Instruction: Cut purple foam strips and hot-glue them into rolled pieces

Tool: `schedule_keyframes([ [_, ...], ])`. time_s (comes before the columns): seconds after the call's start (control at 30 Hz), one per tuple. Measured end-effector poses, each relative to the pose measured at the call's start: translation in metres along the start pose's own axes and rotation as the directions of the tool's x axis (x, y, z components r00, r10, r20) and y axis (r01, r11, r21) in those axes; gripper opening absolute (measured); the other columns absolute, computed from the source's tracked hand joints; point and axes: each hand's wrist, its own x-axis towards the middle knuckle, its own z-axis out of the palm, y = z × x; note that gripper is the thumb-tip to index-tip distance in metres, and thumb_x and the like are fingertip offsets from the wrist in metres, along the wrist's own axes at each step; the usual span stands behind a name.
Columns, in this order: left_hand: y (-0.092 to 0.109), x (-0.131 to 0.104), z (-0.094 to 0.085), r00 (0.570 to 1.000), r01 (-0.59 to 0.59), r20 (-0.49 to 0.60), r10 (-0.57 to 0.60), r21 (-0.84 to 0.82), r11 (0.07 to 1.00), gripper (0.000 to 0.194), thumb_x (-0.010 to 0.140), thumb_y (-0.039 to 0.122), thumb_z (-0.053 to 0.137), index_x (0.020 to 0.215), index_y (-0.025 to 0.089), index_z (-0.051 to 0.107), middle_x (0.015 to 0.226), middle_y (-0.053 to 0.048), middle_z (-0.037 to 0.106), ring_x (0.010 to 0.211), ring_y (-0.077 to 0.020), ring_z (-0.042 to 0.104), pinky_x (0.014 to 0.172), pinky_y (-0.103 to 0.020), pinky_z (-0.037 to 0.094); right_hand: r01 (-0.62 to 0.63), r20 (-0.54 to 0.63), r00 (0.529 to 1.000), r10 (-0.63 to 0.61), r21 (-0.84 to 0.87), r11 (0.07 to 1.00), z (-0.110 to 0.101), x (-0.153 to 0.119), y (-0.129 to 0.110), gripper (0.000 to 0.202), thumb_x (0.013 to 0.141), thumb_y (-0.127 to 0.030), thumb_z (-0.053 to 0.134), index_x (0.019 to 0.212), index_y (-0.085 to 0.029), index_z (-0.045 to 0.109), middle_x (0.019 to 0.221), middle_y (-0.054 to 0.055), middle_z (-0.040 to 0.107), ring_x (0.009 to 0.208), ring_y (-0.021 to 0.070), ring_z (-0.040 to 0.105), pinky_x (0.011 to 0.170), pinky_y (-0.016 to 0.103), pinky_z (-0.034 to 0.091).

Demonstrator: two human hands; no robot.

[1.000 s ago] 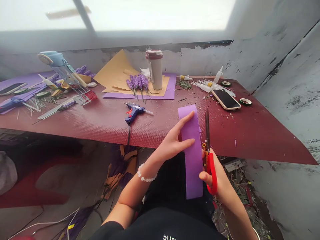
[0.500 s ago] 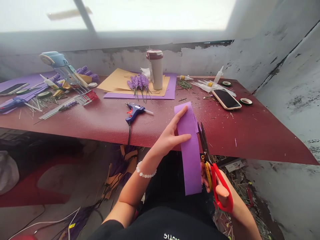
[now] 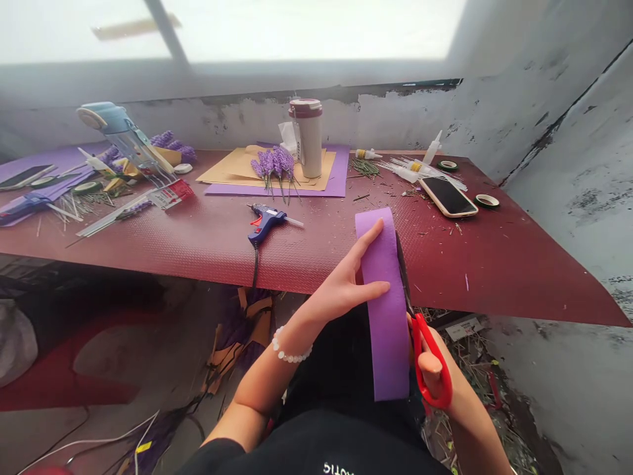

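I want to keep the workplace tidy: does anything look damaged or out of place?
Yes: the wall behind the table looks damaged, its paint flaking; below, at right, stem-like scraps lie strewn like waste.

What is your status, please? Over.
Left hand holding purple strip. Right hand gripping red-handled scissors, blades at strip's right edge, partly hidden. Glue gun on table, apart from both hands.

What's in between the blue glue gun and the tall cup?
Purple flowers with thin stems, lying on tan paper, and the edge of the purple paper under that. The head view shows it.
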Motion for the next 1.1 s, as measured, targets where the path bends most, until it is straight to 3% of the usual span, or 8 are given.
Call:
schedule_keyframes([
  [0.1, -0.001, 0.000, 0.001, 1.000, -0.020, -0.002, 0.020, 0.000, 1.000, 0.098, 0.081, 0.030, 0.082, 0.162, 0.030, 0.028, 0.173, -0.001, 0.023, 0.159, -0.0345, 0.022, 0.129, -0.044, 0.028, -0.035, 0.022, 0.999, 0.034, 0.055, 0.998, 0.002, 0.000, -0.002, 0.090, 0.073, -0.097, 0.038, 0.106, -0.020, 0.070, 0.083, 0.008, 0.068, 0.076, 0.0256, 0.063, 0.072, 0.036, 0.057],
  [0.3, 0.001, -0.001, 0.004, 0.999, 0.050, -0.006, -0.050, -0.040, 0.998, 0.098, 0.082, 0.029, 0.079, 0.163, 0.032, 0.024, 0.171, -0.004, 0.028, 0.150, -0.0361, 0.040, 0.117, -0.047, 0.046, -0.162, -0.094, 0.983, 0.159, -0.025, 0.986, 0.004, -0.001, -0.001, 0.077, 0.082, -0.091, 0.038, 0.079, -0.019, 0.062, 0.063, 0.001, 0.054, 0.055, 0.0136, 0.040, 0.046, 0.027, 0.038],
  [0.57, 0.002, -0.001, 0.004, 0.998, 0.065, -0.006, -0.065, -0.041, 0.997, 0.100, 0.082, 0.030, 0.079, 0.164, 0.032, 0.022, 0.171, -0.004, 0.029, 0.147, -0.0363, 0.044, 0.118, -0.049, 0.045, -0.144, -0.218, 0.970, 0.110, -0.146, 0.979, 0.011, 0.007, -0.017, 0.074, 0.077, -0.095, 0.040, 0.058, -0.024, 0.045, 0.050, -0.002, 0.042, 0.047, 0.0118, 0.030, 0.040, 0.027, 0.029],
  [0.67, 0.000, -0.001, 0.003, 1.000, 0.024, -0.015, -0.024, 0.002, 1.000, 0.100, 0.081, 0.032, 0.081, 0.163, 0.032, 0.024, 0.173, -0.002, 0.023, 0.155, -0.0354, 0.030, 0.126, -0.047, 0.034, -0.158, -0.295, 0.950, 0.108, -0.151, 0.976, 0.012, 0.009, -0.019, 0.072, 0.078, -0.094, 0.039, 0.056, -0.026, 0.040, 0.047, -0.003, 0.036, 0.044, 0.0113, 0.027, 0.037, 0.028, 0.025],
  [0.77, -0.002, -0.002, 0.002, 1.000, -0.008, 0.006, 0.008, 0.029, 1.000, 0.099, 0.082, 0.033, 0.081, 0.163, 0.030, 0.024, 0.174, -0.001, 0.019, 0.159, -0.0330, 0.020, 0.130, -0.043, 0.026, -0.153, -0.367, 0.925, 0.099, -0.119, 0.981, 0.011, 0.011, -0.020, 0.072, 0.075, -0.096, 0.039, 0.059, -0.026, 0.042, 0.049, -0.003, 0.039, 0.044, 0.0120, 0.030, 0.037, 0.028, 0.028],
  [0.87, -0.003, -0.003, 0.002, 0.999, -0.006, 0.035, 0.005, 0.031, 0.999, 0.098, 0.083, 0.033, 0.081, 0.163, 0.031, 0.025, 0.173, -0.002, 0.020, 0.158, -0.0326, 0.024, 0.129, -0.044, 0.027, -0.123, -0.411, 0.908, 0.079, -0.082, 0.989, 0.009, 0.015, -0.020, 0.072, 0.069, -0.097, 0.049, 0.065, -0.025, 0.046, 0.058, -0.002, 0.048, 0.050, 0.0135, 0.039, 0.042, 0.028, 0.038],
  [0.97, -0.003, -0.004, 0.003, 1.000, -0.017, 0.016, 0.016, 0.062, 0.998, 0.090, 0.082, 0.034, 0.081, 0.160, 0.030, 0.035, 0.171, -0.003, 0.029, 0.157, -0.0336, 0.028, 0.129, -0.045, 0.026, -0.078, -0.423, 0.904, 0.061, -0.023, 0.997, 0.008, 0.018, -0.018, 0.061, 0.070, -0.079, 0.072, 0.067, -0.026, 0.041, 0.063, -0.003, 0.048, 0.055, 0.0132, 0.042, 0.052, 0.028, 0.045],
  [1.1, -0.002, -0.002, 0.002, 0.995, 0.015, -0.101, -0.007, 0.074, 0.997, 0.080, 0.083, 0.039, 0.079, 0.155, 0.028, 0.044, 0.160, -0.005, 0.048, 0.146, -0.0367, 0.045, 0.120, -0.049, 0.042, -0.053, -0.390, 0.920, 0.051, 0.005, 0.999, 0.006, 0.019, -0.014, 0.057, 0.075, -0.065, 0.077, 0.067, -0.026, 0.037, 0.066, -0.003, 0.049, 0.061, 0.0151, 0.048, 0.061, 0.030, 0.048],
])
